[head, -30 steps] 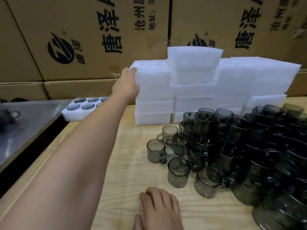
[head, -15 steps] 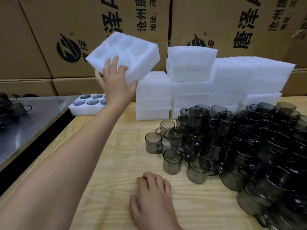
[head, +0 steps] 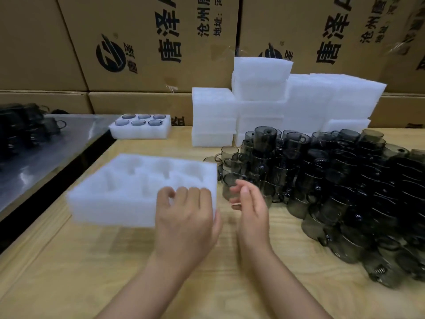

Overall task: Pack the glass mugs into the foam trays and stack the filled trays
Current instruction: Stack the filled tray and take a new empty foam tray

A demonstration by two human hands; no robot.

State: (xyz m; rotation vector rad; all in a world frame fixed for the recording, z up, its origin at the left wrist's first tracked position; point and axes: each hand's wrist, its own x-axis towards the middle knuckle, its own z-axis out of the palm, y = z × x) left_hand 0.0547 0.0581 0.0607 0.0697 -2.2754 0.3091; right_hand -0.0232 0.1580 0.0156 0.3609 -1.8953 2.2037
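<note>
Holding an empty tray (head: 138,187) with the left grip (head: 186,217), fingers curled over its near right rim, thumb out of sight. Blurred and seemingly just off the bench (head: 69,284), stretching left and away from that grip. Right grip (head: 249,203) loose and spread, nothing in it, just short of the nearest mug (head: 231,183).

Likely to sag or twist, being soft foam held near one corner only, and so to land crooked or skid left towards the bench edge. Could also nudge the front mugs, lying so near them on its right side. To the right of the right grip, a risk of dragging or tipping neighbours when pulling one mug from the pile (head: 333,185): packed tight, some stacked, glass against glass, prone to chip.

Around, far left of the left grip: a steel top (head: 57,153) with a few dark mugs (head: 53,124), too blurred to count. Beyond the left grip: a filled tray (head: 140,132), six mugs seated. Beyond both grips: stacks (head: 213,116) of empty trays, backed by boxes (head: 195,54). In the way of the right grip: only the crowding of the pile itself.
</note>
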